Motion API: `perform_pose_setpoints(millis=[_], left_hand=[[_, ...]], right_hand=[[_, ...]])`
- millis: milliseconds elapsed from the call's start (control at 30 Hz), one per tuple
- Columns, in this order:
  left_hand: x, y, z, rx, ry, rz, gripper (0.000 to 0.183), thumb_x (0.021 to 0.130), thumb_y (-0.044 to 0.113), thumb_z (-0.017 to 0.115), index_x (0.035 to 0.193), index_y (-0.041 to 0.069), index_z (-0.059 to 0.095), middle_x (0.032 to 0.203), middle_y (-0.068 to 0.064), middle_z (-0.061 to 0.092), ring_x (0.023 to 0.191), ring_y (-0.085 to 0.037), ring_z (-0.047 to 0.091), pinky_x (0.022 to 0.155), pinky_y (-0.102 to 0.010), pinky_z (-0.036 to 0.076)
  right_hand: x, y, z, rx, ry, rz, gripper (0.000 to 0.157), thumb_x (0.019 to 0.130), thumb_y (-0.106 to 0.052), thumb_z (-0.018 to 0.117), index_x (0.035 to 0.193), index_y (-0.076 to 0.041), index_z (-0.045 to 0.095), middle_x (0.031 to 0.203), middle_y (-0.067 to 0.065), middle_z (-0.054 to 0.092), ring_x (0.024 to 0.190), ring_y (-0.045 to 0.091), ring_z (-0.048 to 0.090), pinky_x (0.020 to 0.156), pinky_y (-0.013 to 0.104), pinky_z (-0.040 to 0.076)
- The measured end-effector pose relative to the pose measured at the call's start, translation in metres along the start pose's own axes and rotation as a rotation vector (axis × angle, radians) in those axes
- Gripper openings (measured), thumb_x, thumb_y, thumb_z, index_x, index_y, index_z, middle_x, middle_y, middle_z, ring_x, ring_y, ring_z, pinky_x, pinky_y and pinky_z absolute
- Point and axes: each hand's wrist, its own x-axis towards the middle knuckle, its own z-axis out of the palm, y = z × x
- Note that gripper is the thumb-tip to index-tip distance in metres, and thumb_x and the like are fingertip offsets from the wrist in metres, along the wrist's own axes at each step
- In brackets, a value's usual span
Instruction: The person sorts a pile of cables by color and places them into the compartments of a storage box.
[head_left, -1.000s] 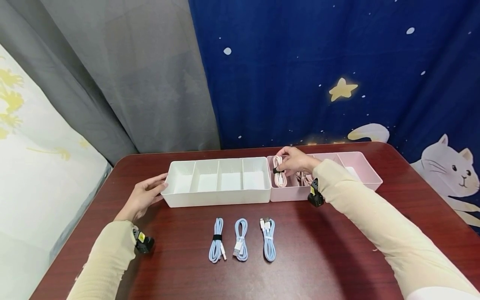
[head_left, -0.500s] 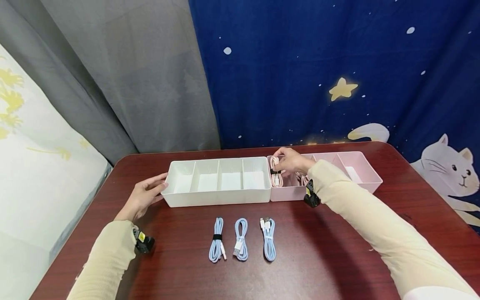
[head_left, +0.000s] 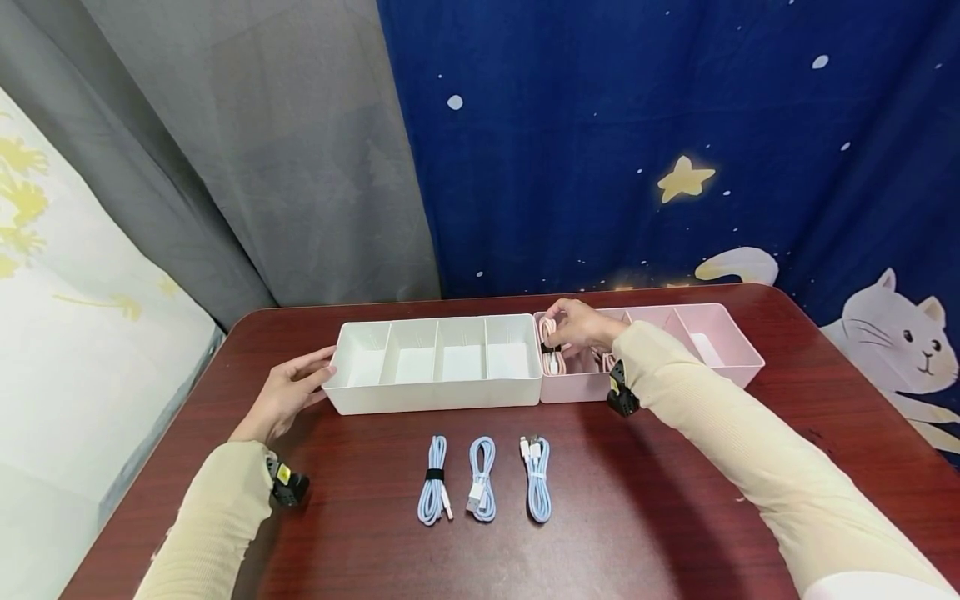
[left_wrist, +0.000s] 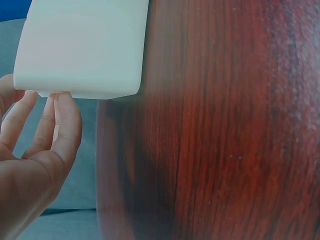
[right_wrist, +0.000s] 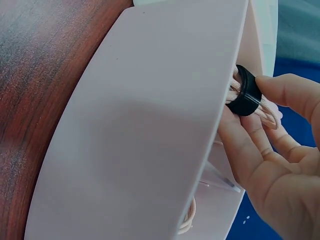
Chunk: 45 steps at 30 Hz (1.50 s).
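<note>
My right hand [head_left: 581, 325] pinches a coiled pink cable [head_left: 553, 360] at its black strap [right_wrist: 245, 92], inside the leftmost compartment of the pink divided box [head_left: 738, 358]. In the right wrist view, the thumb presses the strap from one side and the fingers lie on the other. Another pink cable [right_wrist: 188, 217] is partly hidden behind the box's front wall. My left hand [head_left: 288, 390] touches the left end of the white divided box [head_left: 442, 394]. Its fingertips rest against that end with the fingers extended, as the left wrist view shows.
Three coiled light blue cables lie in a row in front of the boxes: a black-strapped one [head_left: 432, 492], a middle one [head_left: 483, 467] and a right one [head_left: 537, 492]. The two boxes stand end to end near the back edge of the dark red table [head_left: 360, 533].
My right hand has moved slightly left and lower, bringing the pink cable towards the left wall of the pink box. The left hand and both boxes have stayed put.
</note>
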Motion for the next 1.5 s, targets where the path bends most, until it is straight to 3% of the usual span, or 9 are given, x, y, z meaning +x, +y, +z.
perform_pose_setpoints(millis=[333, 567, 800, 1200, 1500], left_hand=[[-0.002, 0.002, 0.0, -0.017, 0.003, -0.011, 0.059, 0.086, 0.032, 0.057, 0.137, 0.011, 0.035, 0.123, -0.015, 0.04, 0.089, -0.001, 0.052, 0.087, -0.039, 0.042], [-0.002, 0.002, 0.0, -0.022, -0.004, -0.009, 0.06, 0.086, 0.033, 0.057, 0.137, 0.01, 0.035, 0.124, -0.016, 0.04, 0.089, -0.001, 0.052, 0.088, -0.039, 0.041], [-0.002, 0.001, 0.001, -0.021, 0.007, -0.015, 0.058, 0.086, 0.031, 0.057, 0.136, 0.011, 0.036, 0.121, -0.013, 0.042, 0.089, -0.002, 0.053, 0.087, -0.039, 0.042], [-0.002, 0.004, 0.001, -0.016, 0.012, -0.014, 0.058, 0.087, 0.03, 0.057, 0.136, 0.009, 0.036, 0.124, -0.017, 0.04, 0.087, -0.001, 0.053, 0.086, -0.04, 0.043], [-0.001, 0.002, 0.001, -0.017, 0.015, -0.015, 0.058, 0.087, 0.03, 0.057, 0.136, 0.01, 0.036, 0.123, -0.016, 0.041, 0.088, -0.001, 0.053, 0.086, -0.039, 0.043]], right_hand=[[-0.002, 0.001, 0.003, 0.007, 0.013, 0.012, 0.04, 0.078, 0.011, 0.058, 0.112, 0.009, 0.037, 0.087, 0.016, 0.051, 0.076, 0.024, 0.058, 0.07, 0.04, 0.051], [-0.003, 0.001, 0.003, 0.002, 0.025, -0.002, 0.042, 0.077, 0.011, 0.058, 0.113, 0.011, 0.037, 0.093, 0.02, 0.048, 0.078, 0.025, 0.056, 0.073, 0.043, 0.05], [0.01, 0.014, 0.001, 0.022, -0.016, -0.066, 0.04, 0.074, 0.007, 0.064, 0.106, 0.008, 0.041, 0.094, 0.021, 0.045, 0.076, 0.026, 0.057, 0.064, 0.037, 0.053], [-0.006, 0.0, 0.004, -0.041, 0.006, -0.023, 0.039, 0.078, 0.01, 0.055, 0.113, 0.011, 0.038, 0.091, 0.017, 0.046, 0.08, 0.026, 0.057, 0.071, 0.041, 0.051], [-0.004, 0.001, 0.003, -0.048, 0.03, -0.012, 0.037, 0.078, 0.011, 0.053, 0.112, 0.009, 0.04, 0.089, 0.018, 0.05, 0.076, 0.026, 0.056, 0.071, 0.043, 0.05]])
